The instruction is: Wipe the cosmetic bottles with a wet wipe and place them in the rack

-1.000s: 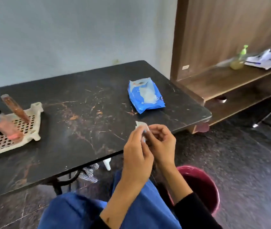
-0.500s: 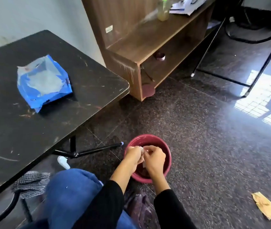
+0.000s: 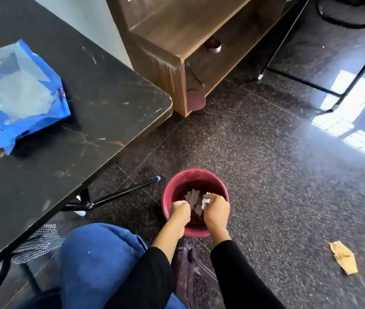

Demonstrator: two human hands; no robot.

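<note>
Both my hands hang over a maroon bin on the floor. My right hand pinches a crumpled white wet wipe above the bin's opening. My left hand is closed in a fist beside it, a gap apart, with nothing visible in it. The blue wet wipe pack lies on the black table at the left. The cosmetic bottles and the rack are out of view.
Paper scraps lie inside the bin. A wooden shelf unit stands beyond the table's corner. A crumpled brown wrapper lies on the dark floor at the right. Black metal legs cross the far floor. My blue-clad knee is below the table edge.
The view swung from the table down to the floor. My hands carried the wipe from the table edge to over the bin, then drew apart, leaving the wipe in the right hand.
</note>
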